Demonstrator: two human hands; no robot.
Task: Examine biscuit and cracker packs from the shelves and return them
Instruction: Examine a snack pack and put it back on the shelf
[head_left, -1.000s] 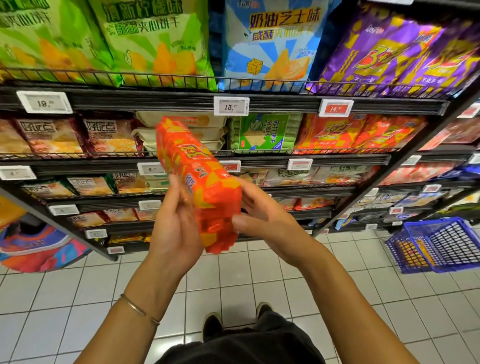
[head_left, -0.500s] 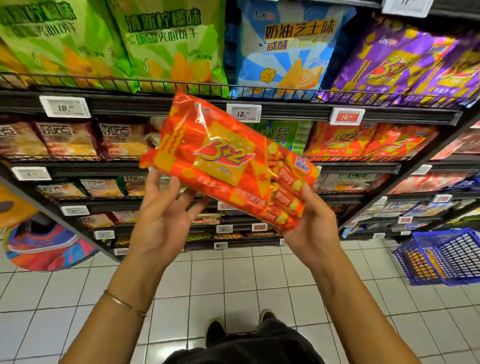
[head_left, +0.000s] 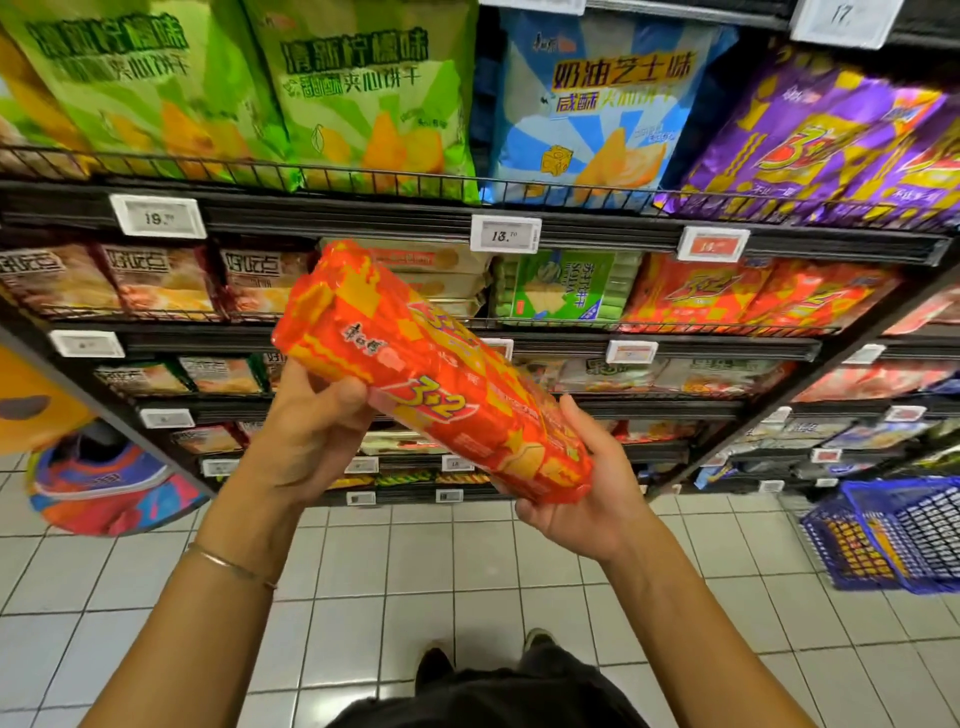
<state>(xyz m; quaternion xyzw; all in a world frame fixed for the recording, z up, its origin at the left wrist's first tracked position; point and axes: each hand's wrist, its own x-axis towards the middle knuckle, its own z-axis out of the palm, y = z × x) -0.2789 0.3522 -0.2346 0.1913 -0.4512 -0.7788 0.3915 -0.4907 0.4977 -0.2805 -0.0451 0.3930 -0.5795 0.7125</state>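
Head: pack (head_left: 431, 374) before shelves (head_left: 332, 221), basket (head_left: 930, 519) nearby

Lighting: bright, even, overhead.
Glare: noted on orange pack (head_left: 431, 374) wrapper.
Blur: smeared at blue basket (head_left: 909, 540), left margin.
Distortion: bowed lines along shelves (head_left: 337, 221), wide-angle.

The biscuit pack (head_left: 431, 374) is orange-red with yellow blocks and stars. The green bags (head_left: 358, 93) carry yellow shapes, the blue bag (head_left: 597, 104) pale rays, the purple bags (head_left: 831, 140) yellow marks. The basket (head_left: 893, 535) is blue, the floor (head_left: 415, 571) white-tiled.
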